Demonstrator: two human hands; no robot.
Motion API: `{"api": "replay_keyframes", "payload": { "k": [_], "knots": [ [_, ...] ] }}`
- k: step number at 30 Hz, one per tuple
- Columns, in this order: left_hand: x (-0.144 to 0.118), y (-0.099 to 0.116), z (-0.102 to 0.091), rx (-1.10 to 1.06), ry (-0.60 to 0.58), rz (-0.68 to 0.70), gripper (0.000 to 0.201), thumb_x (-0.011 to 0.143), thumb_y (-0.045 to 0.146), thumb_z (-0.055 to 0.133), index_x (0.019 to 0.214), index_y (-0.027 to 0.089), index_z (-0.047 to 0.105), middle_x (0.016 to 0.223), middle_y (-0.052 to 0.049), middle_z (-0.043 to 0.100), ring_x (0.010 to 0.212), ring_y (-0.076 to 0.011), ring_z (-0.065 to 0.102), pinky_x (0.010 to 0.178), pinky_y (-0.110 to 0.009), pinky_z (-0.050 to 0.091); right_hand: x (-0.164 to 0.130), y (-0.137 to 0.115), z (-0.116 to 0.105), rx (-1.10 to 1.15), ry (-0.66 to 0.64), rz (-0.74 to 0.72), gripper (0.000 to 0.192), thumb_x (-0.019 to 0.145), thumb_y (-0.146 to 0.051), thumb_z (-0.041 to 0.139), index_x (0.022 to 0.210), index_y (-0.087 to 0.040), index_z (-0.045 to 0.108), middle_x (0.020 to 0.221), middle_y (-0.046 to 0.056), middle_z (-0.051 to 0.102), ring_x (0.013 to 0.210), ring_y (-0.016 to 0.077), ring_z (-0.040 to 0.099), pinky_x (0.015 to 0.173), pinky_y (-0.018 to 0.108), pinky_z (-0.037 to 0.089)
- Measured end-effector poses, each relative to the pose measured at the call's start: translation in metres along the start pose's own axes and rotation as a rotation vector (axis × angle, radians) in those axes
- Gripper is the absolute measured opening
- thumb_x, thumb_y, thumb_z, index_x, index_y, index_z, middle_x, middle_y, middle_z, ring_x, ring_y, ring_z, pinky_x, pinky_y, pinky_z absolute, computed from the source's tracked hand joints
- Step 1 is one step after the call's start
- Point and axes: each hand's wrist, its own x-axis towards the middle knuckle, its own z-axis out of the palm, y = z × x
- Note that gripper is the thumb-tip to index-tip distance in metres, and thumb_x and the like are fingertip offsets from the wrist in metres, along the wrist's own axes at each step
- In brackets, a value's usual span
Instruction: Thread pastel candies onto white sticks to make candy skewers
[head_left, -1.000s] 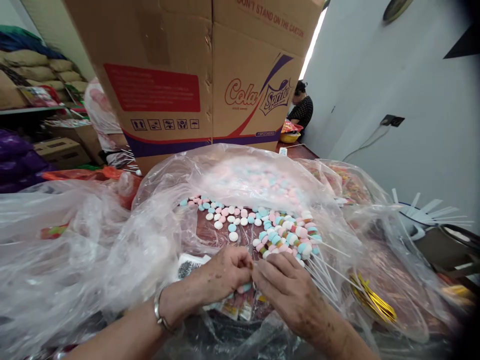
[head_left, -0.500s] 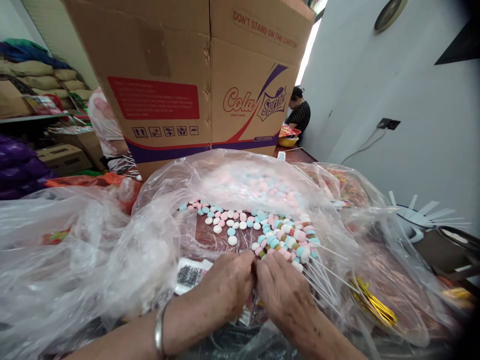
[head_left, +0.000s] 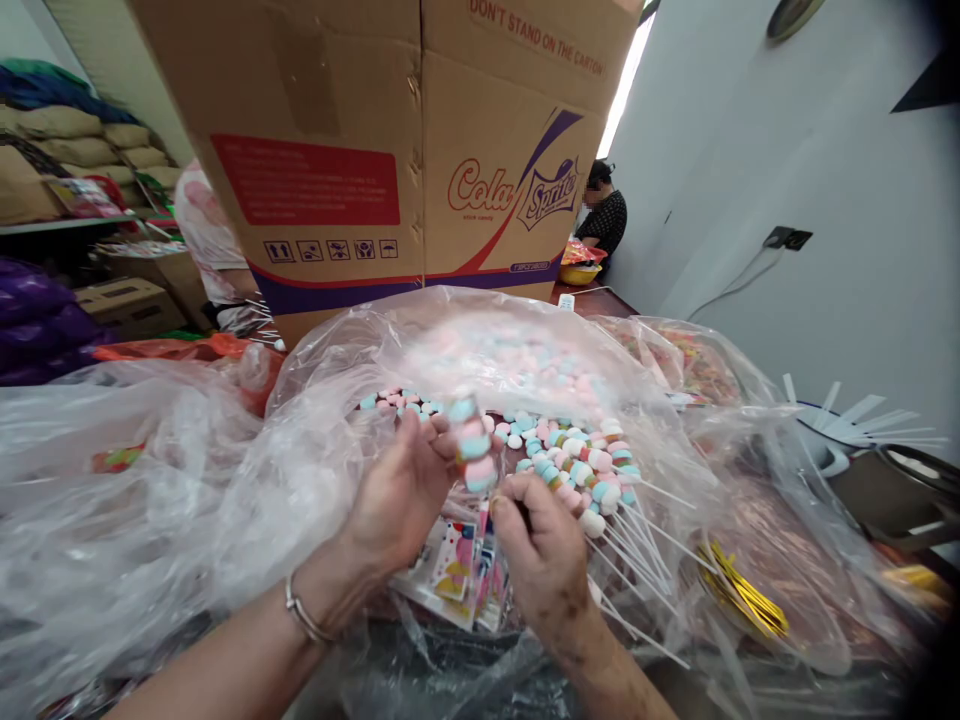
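Note:
A marshmallow skewer [head_left: 477,455], banded in pink, blue and white, stands nearly upright between my hands, its top blurred. My right hand [head_left: 544,555] is closed, thumb and finger pinching at the skewer's lower end. To the left, my left hand [head_left: 401,490] turns its palm inward with the fingers apart, reaching behind the candies; whether they touch is unclear. Right of the hands lies a pile of finished skewers [head_left: 592,465], their white sticks [head_left: 645,555] pointing down and right. Loose marshmallows [head_left: 517,425] spill from a clear plastic bag [head_left: 495,350]. Below the hands lie small printed packets [head_left: 457,560].
A tall cardboard carton [head_left: 322,120] blocks the far side. Crumpled clear plastic [head_left: 150,500] covers the left. At right are gold twist ties [head_left: 750,595], a pot [head_left: 821,440] holding white strips and a dark container [head_left: 892,490]. Two people are beyond the carton.
My hands have parted from being together low at the table's near side. The marshmallow skewer now shows upright between them, and the left hand has moved up and left, opening its palm.

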Motion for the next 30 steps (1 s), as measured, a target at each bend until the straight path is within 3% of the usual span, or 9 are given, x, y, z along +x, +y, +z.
{"api": "replay_keyframes", "payload": {
  "k": [4,8,12,15,17,20,23,26,30],
  "knots": [
    [-0.003,0.011,-0.014,0.309,-0.174,-0.060,0.046,0.092,0.059,0.057,0.083,0.016,0.071,0.058,-0.003,0.069,0.060,-0.0196,0.065,0.078,-0.035,0.048,0.004,0.002,0.000,0.083,0.046,0.151,0.019,0.090,-0.026,0.049,0.073,-0.021,0.054,0.058,-0.005,0.050,0.051,0.0108,0.046,0.048,0.021,0.039],
    [-0.016,0.002,-0.016,0.301,-0.081,-0.274,0.047,0.090,0.061,0.059,0.080,0.017,0.070,0.065,-0.004,0.069,0.070,-0.0201,0.065,0.080,-0.034,0.048,0.004,-0.005,0.004,0.089,0.037,0.086,0.017,0.092,-0.023,0.049,0.076,-0.021,0.055,0.062,-0.004,0.054,0.055,0.0112,0.049,0.051,0.022,0.041],
    [-0.028,0.000,-0.019,0.178,0.015,-0.327,0.046,0.077,0.062,0.073,0.080,0.017,0.068,0.078,-0.004,0.071,0.077,-0.0193,0.064,0.075,-0.030,0.049,0.001,-0.015,0.008,-0.060,0.004,-0.148,0.017,0.093,-0.013,0.048,0.080,-0.020,0.056,0.070,-0.001,0.059,0.064,0.0129,0.055,0.060,0.024,0.045],
    [-0.034,-0.003,-0.027,0.124,-0.058,-0.475,0.063,0.079,0.076,0.059,0.069,0.014,0.066,0.061,-0.006,0.067,0.061,-0.0182,0.062,0.064,-0.029,0.046,-0.003,-0.020,0.011,-0.199,-0.048,-0.378,0.020,0.093,-0.007,0.047,0.081,-0.020,0.056,0.073,0.003,0.061,0.070,0.0157,0.056,0.065,0.027,0.045],
    [-0.039,-0.004,-0.031,0.017,-0.055,-0.540,0.065,0.075,0.078,0.063,0.069,0.013,0.067,0.058,-0.005,0.066,0.057,-0.0168,0.060,0.060,-0.028,0.044,-0.008,-0.022,0.013,-0.243,-0.084,-0.459,0.019,0.093,-0.006,0.047,0.083,-0.019,0.057,0.074,0.004,0.062,0.072,0.0172,0.057,0.067,0.028,0.047],
    [-0.049,-0.005,-0.026,-0.194,0.094,-0.403,0.051,0.064,0.057,0.086,0.084,0.012,0.070,0.072,-0.002,0.069,0.064,-0.0131,0.060,0.064,-0.024,0.046,-0.019,-0.021,0.016,-0.220,-0.131,-0.462,0.019,0.095,-0.012,0.048,0.081,-0.020,0.058,0.071,0.003,0.062,0.068,0.0168,0.058,0.066,0.027,0.047],
    [-0.057,-0.010,-0.014,-0.356,0.207,-0.129,0.049,0.057,0.029,0.096,0.093,0.013,0.067,0.079,-0.002,0.070,0.071,-0.0113,0.064,0.071,-0.021,0.048,-0.032,-0.013,0.022,-0.066,-0.265,-0.225,0.018,0.098,-0.024,0.051,0.083,-0.022,0.061,0.073,0.000,0.066,0.065,0.0144,0.063,0.059,0.022,0.049],
    [-0.063,-0.021,-0.009,-0.406,0.254,0.067,0.050,0.065,0.028,0.092,0.103,0.017,0.062,0.085,-0.002,0.070,0.077,-0.0149,0.069,0.074,-0.024,0.052,-0.045,-0.007,0.030,0.088,-0.376,0.051,0.020,0.099,-0.032,0.051,0.099,-0.021,0.067,0.093,0.004,0.076,0.083,0.0178,0.072,0.068,0.022,0.056],
    [-0.075,-0.020,-0.029,-0.269,0.316,0.174,0.041,0.077,0.033,0.083,0.108,0.020,0.060,0.088,0.001,0.068,0.060,-0.0098,0.065,0.057,-0.021,0.053,-0.048,-0.007,0.035,0.094,-0.569,0.105,0.026,0.095,-0.041,0.056,0.101,-0.022,0.072,0.097,0.003,0.078,0.080,0.0202,0.074,0.064,0.024,0.057]
  ]
}}
